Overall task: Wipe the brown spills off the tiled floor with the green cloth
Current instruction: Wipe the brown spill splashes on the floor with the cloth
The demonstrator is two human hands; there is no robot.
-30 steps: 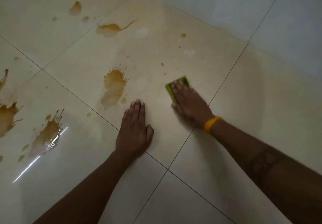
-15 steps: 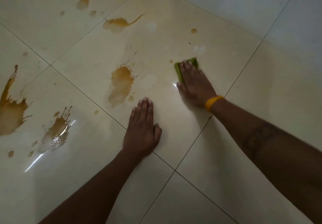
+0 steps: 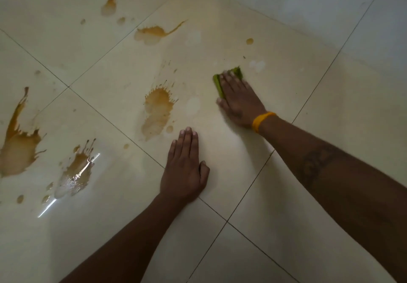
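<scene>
On tiled floor (image 3: 308,194), five large brown spills (image 3: 157,108); right hand (image 3: 240,102) flat on green cloth (image 3: 218,84), left hand (image 3: 185,168) flat.

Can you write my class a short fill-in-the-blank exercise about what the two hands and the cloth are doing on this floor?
1. The right hand presses a ____ cloth flat on the tiled floor.
2. The left hand rests flat on the floor and holds ____.
3. The wristband on the right wrist is ____.
4. The spills are ____ in colour.

Missing words: green; nothing; yellow; brown
</scene>
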